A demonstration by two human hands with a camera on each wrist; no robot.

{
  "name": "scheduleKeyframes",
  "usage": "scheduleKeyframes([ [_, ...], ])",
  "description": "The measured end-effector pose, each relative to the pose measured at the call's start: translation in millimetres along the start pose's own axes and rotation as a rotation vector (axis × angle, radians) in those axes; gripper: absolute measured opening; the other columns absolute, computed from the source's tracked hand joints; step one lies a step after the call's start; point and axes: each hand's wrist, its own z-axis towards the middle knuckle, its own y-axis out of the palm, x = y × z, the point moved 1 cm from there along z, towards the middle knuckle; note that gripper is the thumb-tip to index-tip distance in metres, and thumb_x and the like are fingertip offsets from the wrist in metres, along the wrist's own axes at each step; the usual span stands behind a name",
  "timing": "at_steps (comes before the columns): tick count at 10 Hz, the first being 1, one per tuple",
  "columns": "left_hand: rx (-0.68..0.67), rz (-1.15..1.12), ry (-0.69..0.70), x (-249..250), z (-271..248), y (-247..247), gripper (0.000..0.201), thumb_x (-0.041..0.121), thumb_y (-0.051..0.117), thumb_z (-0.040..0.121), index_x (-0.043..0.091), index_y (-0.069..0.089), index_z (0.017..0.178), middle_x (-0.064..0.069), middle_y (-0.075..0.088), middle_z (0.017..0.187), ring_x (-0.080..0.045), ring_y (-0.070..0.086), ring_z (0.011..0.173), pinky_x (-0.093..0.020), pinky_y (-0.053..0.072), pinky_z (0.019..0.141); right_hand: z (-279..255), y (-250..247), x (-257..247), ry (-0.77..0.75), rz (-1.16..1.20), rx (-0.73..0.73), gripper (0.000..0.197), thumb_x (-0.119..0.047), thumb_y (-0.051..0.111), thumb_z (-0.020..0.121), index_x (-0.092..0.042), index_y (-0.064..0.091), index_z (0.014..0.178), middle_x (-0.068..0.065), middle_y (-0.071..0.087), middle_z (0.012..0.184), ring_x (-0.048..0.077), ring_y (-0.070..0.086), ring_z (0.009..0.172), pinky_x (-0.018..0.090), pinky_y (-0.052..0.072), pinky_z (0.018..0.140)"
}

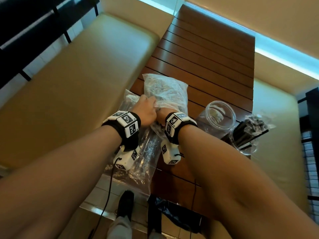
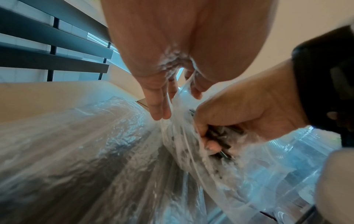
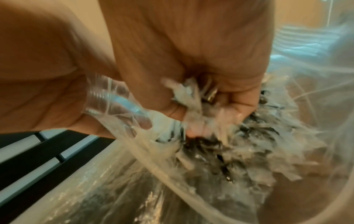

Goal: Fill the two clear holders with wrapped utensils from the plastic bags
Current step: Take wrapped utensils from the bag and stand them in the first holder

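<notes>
Two clear plastic bags of black wrapped utensils lie on the wooden table: a far bag (image 1: 170,88) and a near bag (image 1: 144,157) hanging over the table's left edge. My left hand (image 1: 146,109) pinches the far bag's mouth film (image 2: 173,109) and holds it up. Inside that mouth, my right hand (image 1: 161,115) grips a bundle of wrapped utensils (image 2: 220,134), its fingers curled round them (image 3: 203,106). To the right stand two clear holders. The far holder (image 1: 222,121) looks empty, while the near holder (image 1: 241,147) has black wrapped utensils (image 1: 250,131) sticking out.
The slatted wooden table (image 1: 207,57) runs away from me, with cream bench seats on the left (image 1: 77,75) and right (image 1: 276,118). A dark bag (image 1: 181,216) hangs below the table's near end. Cables trail from both wrist cameras.
</notes>
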Motion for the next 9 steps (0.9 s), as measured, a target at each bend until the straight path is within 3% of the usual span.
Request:
scheduleKeyframes([
  [1, 0.010, 0.010, -0.016, -1, 3, 1, 0.006, 0.013, 0.043, 0.094, 0.015, 0.046, 0.099, -0.014, 0.042, 0.117, -0.029, 0.048, 0.099, -0.036, 0.040, 0.091, 5, 7, 6, 0.004, 0.128, 0.005, 0.035, -0.015, 0.037, 0.103, -0.004, 0.053, 0.132, 0.017, 0.055, 0.134, 0.033, 0.052, 0.125, 0.041, 0.041, 0.101],
  [3, -0.013, 0.115, -0.096, 10, 7, -5, 0.024, 0.017, 0.046, 0.094, 0.009, 0.051, 0.116, -0.017, 0.040, 0.127, -0.039, 0.051, 0.110, -0.040, 0.041, 0.094, -28, -2, 21, 0.027, 0.323, 0.132, 0.035, -0.018, 0.039, 0.103, -0.005, 0.054, 0.132, 0.013, 0.053, 0.137, 0.029, 0.049, 0.125, 0.035, 0.040, 0.100],
  [4, -0.036, 0.214, -0.091, 18, 8, -10, 0.031, 0.021, 0.042, 0.095, 0.006, 0.053, 0.119, -0.017, 0.044, 0.124, -0.041, 0.051, 0.112, -0.043, 0.044, 0.096, -44, -2, 34, 0.089, 0.370, 0.101, 0.031, -0.032, 0.042, 0.103, -0.007, 0.059, 0.105, 0.014, 0.062, 0.120, 0.026, 0.056, 0.095, 0.029, 0.042, 0.075],
  [5, -0.017, 0.232, -0.117, 24, 9, -15, 0.034, 0.026, 0.040, 0.095, 0.005, 0.057, 0.116, -0.017, 0.052, 0.123, -0.039, 0.053, 0.112, -0.041, 0.045, 0.094, -71, -8, 55, 0.057, 0.291, 0.063, 0.034, -0.036, 0.044, 0.101, -0.008, 0.059, 0.111, 0.008, 0.060, 0.104, 0.023, 0.052, 0.086, 0.027, 0.041, 0.072],
  [6, -0.033, 0.319, -0.085, 37, 4, -20, 0.038, 0.026, 0.035, 0.100, 0.002, 0.062, 0.111, -0.018, 0.060, 0.119, -0.038, 0.056, 0.112, -0.037, 0.045, 0.092, -108, -19, 85, 0.031, 0.209, 0.036, 0.031, -0.040, 0.045, 0.101, -0.012, 0.057, 0.096, 0.004, 0.057, 0.089, 0.019, 0.054, 0.079, 0.025, 0.041, 0.066],
  [7, -0.005, 0.348, -0.089, 47, 4, -22, 0.036, 0.027, 0.037, 0.101, 0.002, 0.063, 0.102, -0.022, 0.063, 0.116, -0.039, 0.059, 0.107, -0.040, 0.047, 0.087, -126, -23, 117, 0.038, 0.168, 0.054, 0.052, -0.057, 0.045, 0.096, -0.008, 0.063, 0.097, 0.005, 0.065, 0.089, 0.019, 0.062, 0.080, 0.028, 0.049, 0.067],
  [8, -0.014, 0.306, -0.155, 52, 4, -16, 0.038, 0.032, 0.041, 0.099, 0.001, 0.061, 0.110, -0.022, 0.062, 0.119, -0.039, 0.059, 0.108, -0.041, 0.049, 0.089, -135, -24, 137, 0.041, 0.175, 0.107, 0.056, -0.061, 0.044, 0.094, -0.013, 0.063, 0.116, 0.004, 0.068, 0.101, 0.018, 0.064, 0.090, 0.032, 0.053, 0.081],
  [9, -0.031, 0.201, -0.252, 50, 0, -3, 0.077, 0.059, 0.054, 0.088, 0.004, 0.039, 0.140, -0.021, 0.057, 0.128, -0.037, 0.059, 0.107, -0.038, 0.050, 0.083, -138, -19, 144, 0.022, 0.218, 0.144, 0.055, -0.057, 0.043, 0.096, -0.012, 0.058, 0.124, 0.006, 0.066, 0.109, 0.019, 0.062, 0.096, 0.029, 0.049, 0.081],
])
